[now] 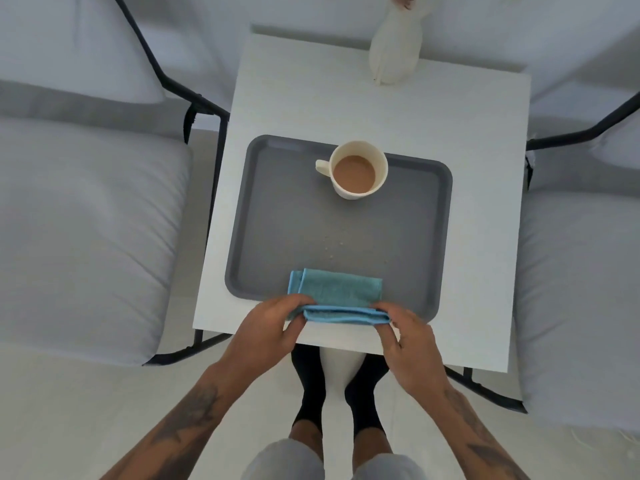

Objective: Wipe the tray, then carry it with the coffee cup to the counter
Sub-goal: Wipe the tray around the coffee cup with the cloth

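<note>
A grey tray (277, 216) lies on a small white table (363, 109). A cream coffee cup (356, 169), holding milky coffee, stands on the tray's far middle, handle to the left. Small crumbs (332, 245) dot the tray's centre. A folded blue cloth (341, 292) lies over the tray's near rim. My left hand (273, 323) pinches the cloth's near left corner and my right hand (408, 336) pinches its near right corner.
A white vase (394, 53) stands at the table's far edge. Grey cushioned chairs with black frames (86, 220) (581, 271) flank the table on both sides. My feet in black socks (339, 393) stand at the table's near edge on a pale floor.
</note>
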The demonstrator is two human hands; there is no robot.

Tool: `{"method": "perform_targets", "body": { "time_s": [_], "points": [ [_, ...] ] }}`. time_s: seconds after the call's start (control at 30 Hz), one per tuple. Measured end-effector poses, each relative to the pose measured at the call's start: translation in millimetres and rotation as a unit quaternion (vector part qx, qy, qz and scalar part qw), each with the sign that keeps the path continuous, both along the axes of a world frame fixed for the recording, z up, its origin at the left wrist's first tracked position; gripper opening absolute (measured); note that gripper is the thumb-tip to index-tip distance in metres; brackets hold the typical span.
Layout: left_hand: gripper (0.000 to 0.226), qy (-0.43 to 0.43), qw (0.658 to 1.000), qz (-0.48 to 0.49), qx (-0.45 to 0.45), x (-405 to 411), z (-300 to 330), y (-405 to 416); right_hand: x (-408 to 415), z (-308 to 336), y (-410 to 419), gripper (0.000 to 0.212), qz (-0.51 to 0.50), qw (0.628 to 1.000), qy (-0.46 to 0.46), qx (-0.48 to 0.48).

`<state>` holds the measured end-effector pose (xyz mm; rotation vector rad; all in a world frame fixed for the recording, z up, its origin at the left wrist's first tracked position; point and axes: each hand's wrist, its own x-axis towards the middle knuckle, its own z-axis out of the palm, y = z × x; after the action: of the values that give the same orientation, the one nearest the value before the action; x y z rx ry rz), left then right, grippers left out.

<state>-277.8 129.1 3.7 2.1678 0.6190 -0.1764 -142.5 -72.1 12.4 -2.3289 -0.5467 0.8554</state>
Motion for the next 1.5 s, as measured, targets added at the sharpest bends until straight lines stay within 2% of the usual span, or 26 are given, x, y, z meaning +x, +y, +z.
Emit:
{"method": "perform_targets", "body": {
  "time_s": [0.07,0.13,0.23,0.3,0.4,0.5,0.6,0.7,0.77,0.87,0.97,1.2,1.5],
  "points": [
    [0.026,0.012,0.999,0.042,-0.024,18,-1,9,15,-1,14,0.016,-0.051,0.998,0.030,0.006],
    [0.026,0.043,0.997,0.068,-0.007,35,-7,16,31,-7,27,0.011,-0.056,0.998,0.011,-0.020],
    [0.032,0.098,0.990,0.051,0.083,50,-13,18,44,-18,41,0.023,0.006,0.991,-0.044,-0.125],
    [0.039,0.105,0.986,0.040,0.120,56,-12,19,49,-18,45,0.033,0.002,0.986,-0.054,-0.159],
    [0.044,0.028,0.990,0.076,0.119,74,3,32,64,-6,56,0.046,-0.048,0.994,-0.075,-0.068],
    [0.051,-0.069,0.989,0.084,0.103,114,21,59,97,5,83,0.066,-0.085,0.995,-0.040,0.044],
    [0.074,-0.064,0.992,0.030,0.108,160,30,89,134,3,113,0.093,-0.062,0.994,-0.011,0.087],
    [0.091,-0.017,0.990,-0.065,0.123,188,25,107,154,-3,128,0.105,-0.008,0.996,0.004,0.091],
    [0.090,-0.004,0.990,-0.095,0.104,193,20,109,156,-4,132,0.103,0.013,0.996,0.010,0.088],
    [0.087,-0.018,0.993,-0.093,0.064,193,16,110,154,-6,133,0.099,0.018,0.995,0.006,0.102],
    [0.093,-0.023,0.994,-0.097,0.046,191,16,111,153,-7,134,0.097,0.007,0.993,0.004,0.115],
    [0.090,-0.033,0.995,-0.070,0.057,178,23,124,147,4,151,0.095,0.055,0.993,-0.042,0.091],
    [0.089,-0.032,0.997,-0.007,0.074,130,34,182,117,1,225,0.096,0.130,0.986,-0.054,0.084]
  ]
}}
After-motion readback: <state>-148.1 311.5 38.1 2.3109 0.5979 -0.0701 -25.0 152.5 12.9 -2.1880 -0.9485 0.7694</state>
